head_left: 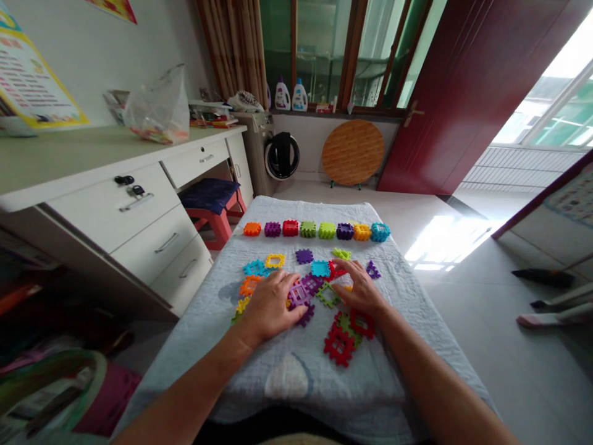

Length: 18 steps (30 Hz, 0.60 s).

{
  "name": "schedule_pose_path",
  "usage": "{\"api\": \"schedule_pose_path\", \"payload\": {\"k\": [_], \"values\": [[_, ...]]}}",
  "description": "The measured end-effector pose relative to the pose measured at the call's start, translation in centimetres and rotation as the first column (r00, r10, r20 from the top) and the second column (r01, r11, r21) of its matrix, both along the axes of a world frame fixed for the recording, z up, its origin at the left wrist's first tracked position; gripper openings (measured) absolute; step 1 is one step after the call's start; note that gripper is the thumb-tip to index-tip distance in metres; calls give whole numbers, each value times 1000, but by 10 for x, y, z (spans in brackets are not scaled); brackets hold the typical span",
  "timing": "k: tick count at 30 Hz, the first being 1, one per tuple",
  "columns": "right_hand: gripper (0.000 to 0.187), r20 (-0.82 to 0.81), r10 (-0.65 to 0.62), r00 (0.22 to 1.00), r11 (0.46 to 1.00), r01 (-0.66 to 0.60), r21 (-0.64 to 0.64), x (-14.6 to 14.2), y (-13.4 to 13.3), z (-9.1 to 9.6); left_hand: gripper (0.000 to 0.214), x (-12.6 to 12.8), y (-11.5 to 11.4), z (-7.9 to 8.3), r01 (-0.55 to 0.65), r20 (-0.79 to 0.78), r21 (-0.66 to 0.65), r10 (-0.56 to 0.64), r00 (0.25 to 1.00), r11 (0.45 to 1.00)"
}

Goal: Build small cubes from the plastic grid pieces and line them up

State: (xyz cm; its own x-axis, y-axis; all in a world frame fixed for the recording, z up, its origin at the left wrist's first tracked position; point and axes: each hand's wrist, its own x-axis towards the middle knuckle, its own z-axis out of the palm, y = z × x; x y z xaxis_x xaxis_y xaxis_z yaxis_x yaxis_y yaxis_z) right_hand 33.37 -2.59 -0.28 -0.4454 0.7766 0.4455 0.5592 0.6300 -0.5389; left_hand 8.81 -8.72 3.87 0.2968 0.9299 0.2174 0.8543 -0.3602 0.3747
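My left hand (pixel 274 304) rests low over a heap of interlocking plastic tiles, thumb and fingers apart, beside a light purple tile (pixel 299 294). Part of the heap is hidden under the palm. My right hand (pixel 360 289) has its fingers spread over the right side of the heap, near a green frame tile (pixel 328 295) and a red piece (pixel 336 268) partly covered by the fingertips. A light blue square tile (pixel 320 267) lies between the hands, further back. Close below my right hand are red tiles (pixel 340 345) overlapping green ones.
A row of several coloured cubes (pixel 308 229) stands along the far part of the cloth-covered table (pixel 296 386). Loose pieces lie nearer, including a dark purple tile (pixel 304 256) and a purple triangle (pixel 372 270). A white desk (pixel 115 154) and a stool (pixel 215 201) stand left.
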Motion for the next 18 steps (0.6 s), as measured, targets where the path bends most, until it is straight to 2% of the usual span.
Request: {"api": "schedule_pose_path", "payload": {"k": [7,13,18], "values": [[47,9,-27,1000,999,26,28,-1,0,-6,52,21,-25,-15,-65,-187,27,69,980,998],[47,11,-29,1000,999,28,17,-1,-2,-4,56,25,-26,-17,-95,-183,33,99,978,995],[48,7,-25,1000,1000,25,13,-1,-3,-2,50,27,-23,-16,-130,-202,34,134,970,991]]}}
